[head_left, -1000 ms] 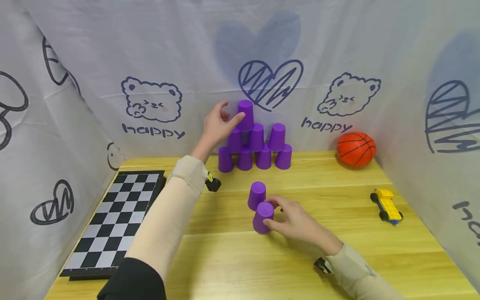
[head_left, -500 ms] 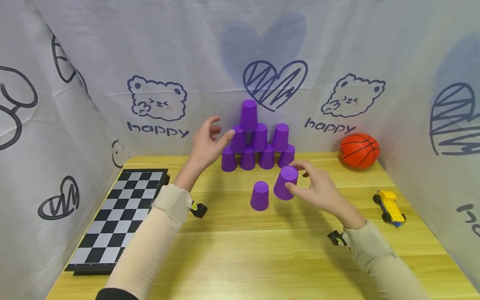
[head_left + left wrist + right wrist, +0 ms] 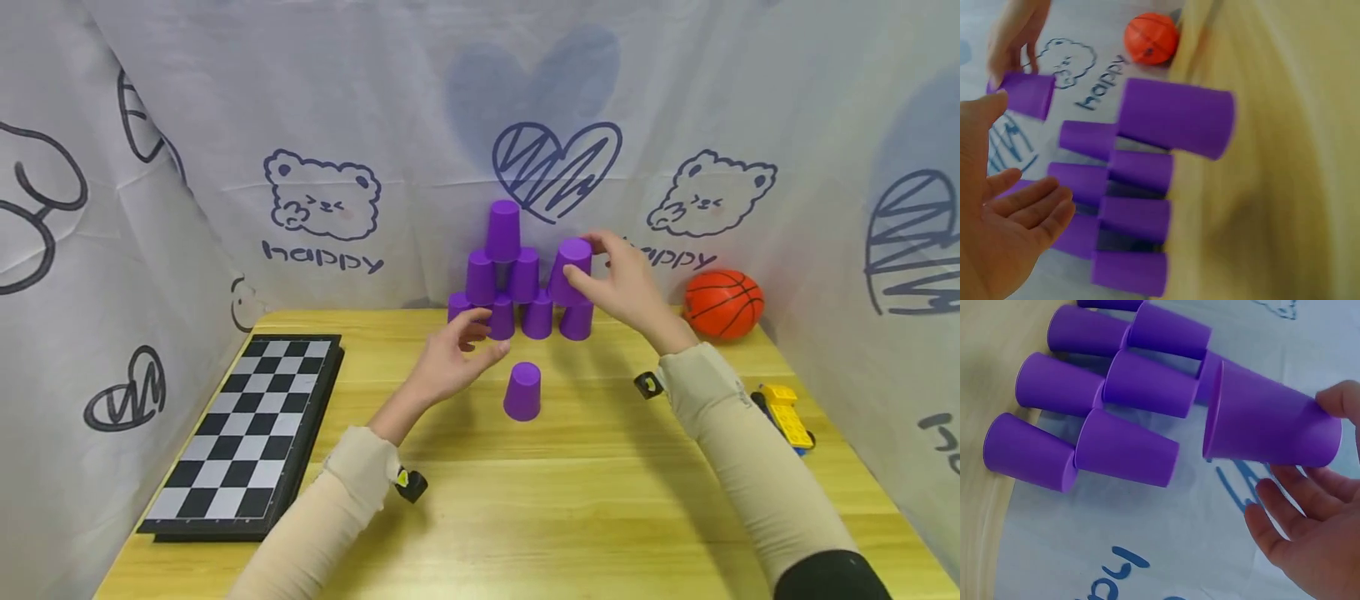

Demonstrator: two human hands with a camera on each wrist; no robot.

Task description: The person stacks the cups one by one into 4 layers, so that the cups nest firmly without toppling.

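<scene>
My right hand (image 3: 626, 283) pinches an upside-down purple cup (image 3: 1275, 419) between thumb and fingers, off the table. In the head view it overlaps the right end of the pyramid's second row; the right wrist view shows it apart from the stacked cups. The purple cup pyramid (image 3: 537, 317) has several cups at its base, a second row above, and one top cup (image 3: 503, 232) on the left. Fingers spread and holding nothing, my left hand (image 3: 453, 358) hovers behind and left of a lone purple cup (image 3: 522, 392) standing upside down. That hand hides part of the base row's left end.
A folding chessboard (image 3: 243, 429) lies along the left of the wooden table (image 3: 525, 517). At the back right sits a small orange basketball (image 3: 723, 304), with a yellow toy car (image 3: 786, 417) nearer the right edge. A printed white curtain (image 3: 420, 100) hangs close behind the pyramid.
My right hand has lifted a cup from beside the lone one and carried it back and up to the pyramid. My left hand has left the top cup and come down toward the lone cup.
</scene>
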